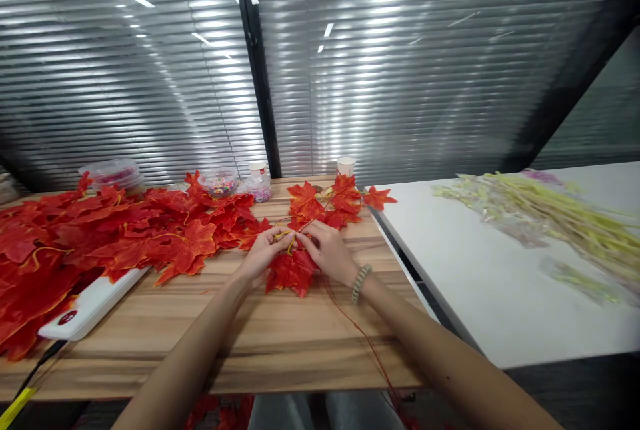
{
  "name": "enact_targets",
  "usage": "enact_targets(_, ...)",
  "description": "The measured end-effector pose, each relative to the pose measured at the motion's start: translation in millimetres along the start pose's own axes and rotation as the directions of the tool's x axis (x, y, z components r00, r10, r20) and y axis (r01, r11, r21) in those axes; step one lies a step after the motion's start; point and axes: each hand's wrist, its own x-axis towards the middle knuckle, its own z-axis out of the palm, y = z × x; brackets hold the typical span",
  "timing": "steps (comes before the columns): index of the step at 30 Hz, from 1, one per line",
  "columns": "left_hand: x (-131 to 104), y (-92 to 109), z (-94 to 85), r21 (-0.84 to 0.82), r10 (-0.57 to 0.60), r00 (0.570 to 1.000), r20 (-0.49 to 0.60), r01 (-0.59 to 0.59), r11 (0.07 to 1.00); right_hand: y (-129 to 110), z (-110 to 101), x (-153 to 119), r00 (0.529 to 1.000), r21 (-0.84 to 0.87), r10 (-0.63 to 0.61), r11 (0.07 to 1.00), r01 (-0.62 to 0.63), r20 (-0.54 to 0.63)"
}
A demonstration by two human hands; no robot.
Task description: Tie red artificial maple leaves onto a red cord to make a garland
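Both of my hands meet over the wooden table [310, 343], fingers pinched close together. My left hand [267, 251] is closed on the thin yellow stem of a red artificial maple leaf [293, 273], which hangs just below the fingers. My right hand [327, 250], with a beaded bracelet at the wrist, pinches a thin brown cord [364, 333] at the stem. The cord trails from there down over the table's front edge. Several more red leaves [345, 193] lie just beyond my hands. My fingers partly hide where cord and stem meet.
A large heap of red maple leaves [185, 247] covers the left side, partly over a white power strip [100, 303]. Tubs of beads [220, 183] and paper cups [346, 165] stand at the back. On the right, a white table [430, 250] bears yellow stems [555, 210].
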Motion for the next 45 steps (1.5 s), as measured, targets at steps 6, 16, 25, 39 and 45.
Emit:
enact_targets(6,0.3,0.5,-0.2,0.023,0.029,0.999,-0.013,-0.029,0.999,-2.9,0.6,-0.3,0.997,0.032,0.024,0.999,-0.022,-0.076)
enact_targets(16,0.9,-1.6,-1.0,0.033,0.059,0.998,-0.021,-0.059,0.998,-5.8,-1.1,1.6,0.988,0.138,0.054,0.990,-0.034,-0.144)
enact_targets(25,0.9,-1.3,-0.4,0.038,0.068,0.996,-0.060,-0.065,0.997,-6.0,0.0,2.2,0.984,0.197,0.099,0.978,-0.069,-0.146)
enact_targets(39,1.3,-1.7,-1.7,0.095,0.086,0.994,-0.065,-0.080,0.992,-1.0,5.9,1.4,0.954,0.375,0.285,0.897,-0.232,-0.092)
enact_targets(45,1.9,-2.8,-2.4,0.091,0.076,0.995,-0.067,-0.069,0.993,-1.1,6.7,1.6,0.925,0.479,0.379,0.819,-0.316,-0.038)
